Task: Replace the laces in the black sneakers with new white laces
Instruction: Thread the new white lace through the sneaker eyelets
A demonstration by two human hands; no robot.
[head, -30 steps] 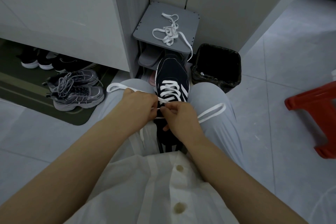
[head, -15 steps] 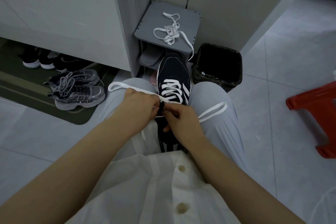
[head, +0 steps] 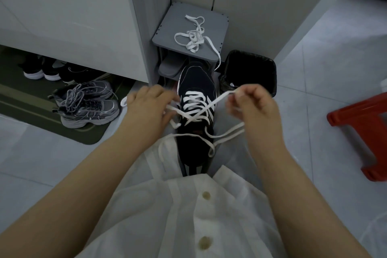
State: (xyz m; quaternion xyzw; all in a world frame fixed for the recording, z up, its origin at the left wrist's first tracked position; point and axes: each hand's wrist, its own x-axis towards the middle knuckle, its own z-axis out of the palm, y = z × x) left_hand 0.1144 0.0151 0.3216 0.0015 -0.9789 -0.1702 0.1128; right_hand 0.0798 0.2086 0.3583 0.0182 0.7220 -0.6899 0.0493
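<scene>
A black sneaker (head: 196, 82) rests between my knees, toe pointing away, with a white lace (head: 194, 109) threaded through its eyelets and crossed above the tongue. My left hand (head: 148, 107) holds one lace end to the left of the shoe. To the right, my right hand (head: 253, 105) pinches the other end, pulled out taut. Loose lace tails hang over the shoe's opening. A second white lace (head: 193, 37) lies tangled on a small grey shelf (head: 167, 31) beyond the shoe.
A black lined bin (head: 251, 69) stands right of the shelf. Grey sneakers (head: 83, 105) sit on a dark green mat (head: 31, 111) at left, with more shoes under a cabinet. A red plastic stool (head: 360, 128) is at the right edge. The floor is pale tile.
Both hands were together over the shoe's tongue; they have moved apart, left hand to the left and right hand to the right, drawing the lace ends out crossed.
</scene>
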